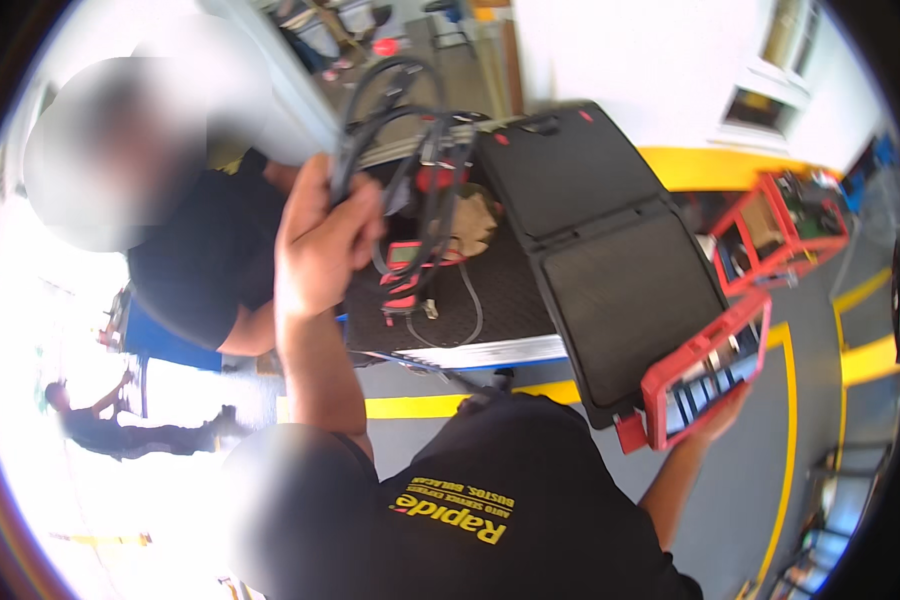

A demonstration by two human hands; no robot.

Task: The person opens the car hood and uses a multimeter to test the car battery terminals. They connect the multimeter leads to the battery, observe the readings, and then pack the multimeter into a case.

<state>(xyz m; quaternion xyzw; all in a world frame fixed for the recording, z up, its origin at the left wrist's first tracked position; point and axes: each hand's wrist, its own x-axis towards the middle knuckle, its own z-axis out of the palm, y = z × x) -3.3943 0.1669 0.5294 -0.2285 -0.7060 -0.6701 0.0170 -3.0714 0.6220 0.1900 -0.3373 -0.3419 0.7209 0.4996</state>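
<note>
My left hand (320, 240) is raised over the worktop, its fingers closed round a loop of coiled black cable (435, 215) that hangs to the right. My right hand (720, 418) grips the lower right side of a red-framed tablet (705, 375), which is tilted with its screen lit. Left of the tablet, an open black case (630, 300) reaches past the worktop's edge. Below the cable lies a red handheld meter (402, 272) with a small display and a thin grey lead. A tan crumpled glove or cloth (473, 225) rests beside it, partly behind the cable.
The dark textured worktop (505, 300) lies before me. At its left stands a co-worker in a black shirt (195, 255). A red tool cart (780, 235) is at the right, near a white wall (620, 70). Another person (120, 425) is farther left. Yellow lines mark the grey floor.
</note>
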